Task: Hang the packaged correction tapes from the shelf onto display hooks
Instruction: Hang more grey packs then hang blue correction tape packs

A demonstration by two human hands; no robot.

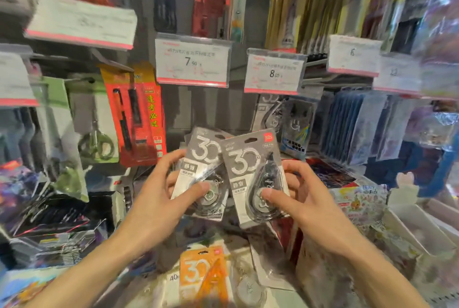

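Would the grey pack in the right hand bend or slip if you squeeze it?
The pack probably stays fairly stiff: flat card. Its clear bubble looks glossy, so maybe slippery under the right hand. Likely light, pinched by fingertips only.

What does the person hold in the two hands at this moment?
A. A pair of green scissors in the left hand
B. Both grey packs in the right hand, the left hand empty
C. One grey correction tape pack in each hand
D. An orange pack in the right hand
C: the left hand grips one grey correction tape pack, and the right hand grips the other grey pack, which overlaps the first one.
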